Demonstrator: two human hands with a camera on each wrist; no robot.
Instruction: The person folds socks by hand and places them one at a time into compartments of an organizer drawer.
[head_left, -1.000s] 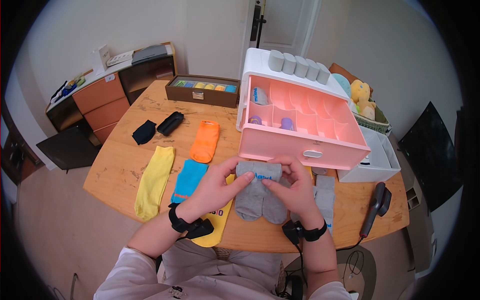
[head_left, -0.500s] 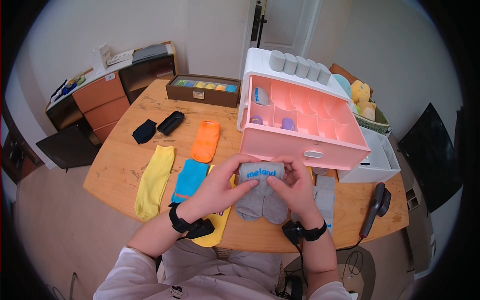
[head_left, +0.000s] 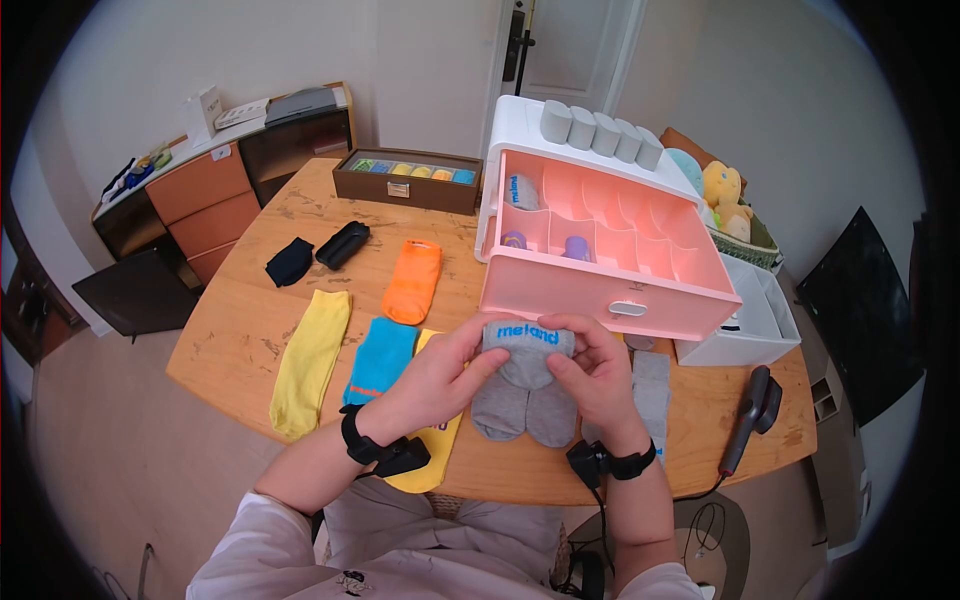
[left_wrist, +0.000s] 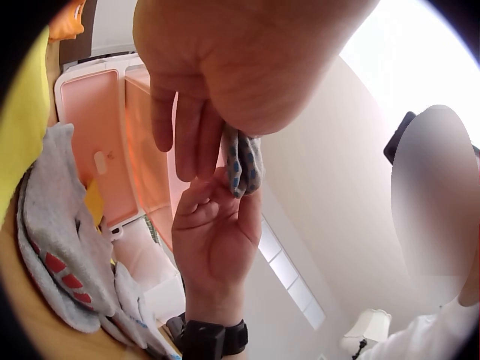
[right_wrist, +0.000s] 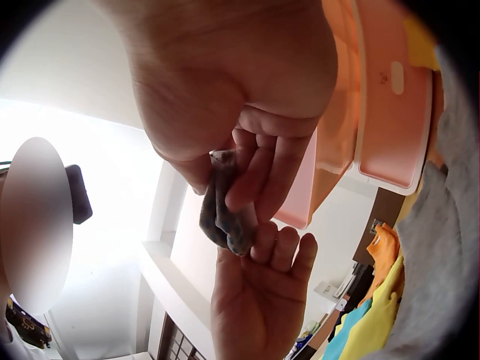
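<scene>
Between both hands, a folded grey sock bundle (head_left: 530, 368) with blue "meland" lettering is held above the table's near side. My left hand (head_left: 432, 375) pinches its left end, thumb in front and fingers behind. On the other end, my right hand (head_left: 595, 385) grips it the same way. In the left wrist view the bundle (left_wrist: 244, 169) shows blue dots on grey; the right wrist view shows the bundle (right_wrist: 223, 214) edge-on between the hands. Under it, grey socks (head_left: 525, 415) lie with toes toward the person.
Ahead is an open pink drawer (head_left: 590, 290) with compartments, several holding rolled socks. Yellow (head_left: 310, 365), blue (head_left: 380, 358) and orange (head_left: 411, 283) socks lie left, beside black ones (head_left: 290, 263). A brown box (head_left: 405, 190) stands behind. More grey socks (head_left: 651, 390) and a corded dark appliance (head_left: 750, 420) lie right.
The grey bundle has turned up so its "meland" lettering, partly hidden by the thumbs before, now shows whole at the top. Both hands have shifted slightly right and the thumbs have spread apart.
</scene>
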